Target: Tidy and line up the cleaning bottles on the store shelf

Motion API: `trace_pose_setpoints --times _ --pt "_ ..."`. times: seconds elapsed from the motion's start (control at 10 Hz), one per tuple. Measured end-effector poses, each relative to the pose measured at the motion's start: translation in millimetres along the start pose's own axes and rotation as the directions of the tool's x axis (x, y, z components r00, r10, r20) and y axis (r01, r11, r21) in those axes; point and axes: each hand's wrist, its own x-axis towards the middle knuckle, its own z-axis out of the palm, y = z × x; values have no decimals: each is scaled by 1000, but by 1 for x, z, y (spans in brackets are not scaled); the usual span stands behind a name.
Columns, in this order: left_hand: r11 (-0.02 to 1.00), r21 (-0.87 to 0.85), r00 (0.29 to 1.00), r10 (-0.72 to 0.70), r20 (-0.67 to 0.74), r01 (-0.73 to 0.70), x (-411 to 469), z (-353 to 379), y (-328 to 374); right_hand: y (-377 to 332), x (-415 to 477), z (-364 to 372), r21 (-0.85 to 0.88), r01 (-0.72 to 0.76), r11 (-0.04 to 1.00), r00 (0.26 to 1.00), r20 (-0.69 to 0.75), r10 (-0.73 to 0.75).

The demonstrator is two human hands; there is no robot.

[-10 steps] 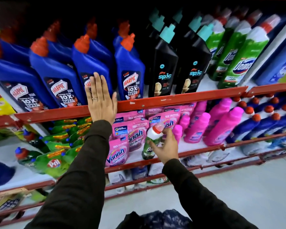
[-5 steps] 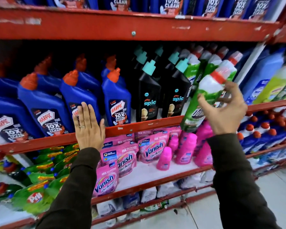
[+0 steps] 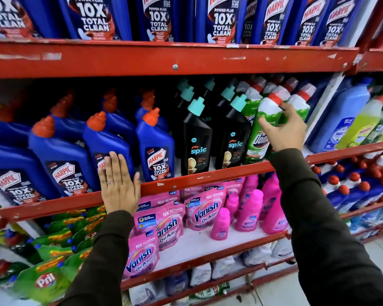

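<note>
My right hand [image 3: 282, 129] grips a green Domex bottle [image 3: 261, 129] with a white shoulder and red cap, standing at the front of the middle shelf among other green bottles [image 3: 299, 104]. To its left stand black Spic bottles [image 3: 196, 140] with teal caps, then blue Harpic bottles [image 3: 155, 149] with orange caps. My left hand [image 3: 118, 186] lies flat with fingers spread on the red shelf rail [image 3: 186, 178], touching the front of a blue Harpic bottle [image 3: 104, 140].
Pink Vanish pouches [image 3: 205, 210] and pink bottles [image 3: 248, 210] fill the shelf below. Green Pril bottles [image 3: 47, 277] lie at lower left. Large Harpic bottles [image 3: 93, 18] line the top shelf. Light blue and yellow bottles [image 3: 345, 120] stand at the right. The floor [image 3: 281, 290] shows below.
My right hand lifted the green bottle from the lower pink shelf up to the middle shelf and set it among the green bottles. My left hand stayed on the rail.
</note>
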Motion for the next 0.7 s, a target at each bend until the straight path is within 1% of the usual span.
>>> trace_pose_setpoints --times 0.1,0.2,0.3,0.4,0.5,0.6,0.7 --pt "1000 -1 1000 -4 7 4 0 0 0 3 8 2 -76 5 997 998 57 0" --pt "1000 -6 1000 -5 28 6 0 -2 1 7 7 5 -102 26 994 996 82 -18" --pt "1000 15 999 -11 44 10 0 -3 1 11 -3 4 -53 30 998 995 99 -24" --pt "1000 10 997 -19 70 19 2 -4 4 18 -10 7 -2 52 999 995 85 -52" --pt "999 31 991 -45 129 42 -1 -12 7 18 -28 7 -19 68 997 996 58 -67" --pt "996 44 985 -85 147 80 -4 -26 18 15 -52 7 -21 141 990 989 55 -139" --pt "998 60 988 -18 152 9 9 -40 40 8 -76 8 -83 273 958 957 127 -261"
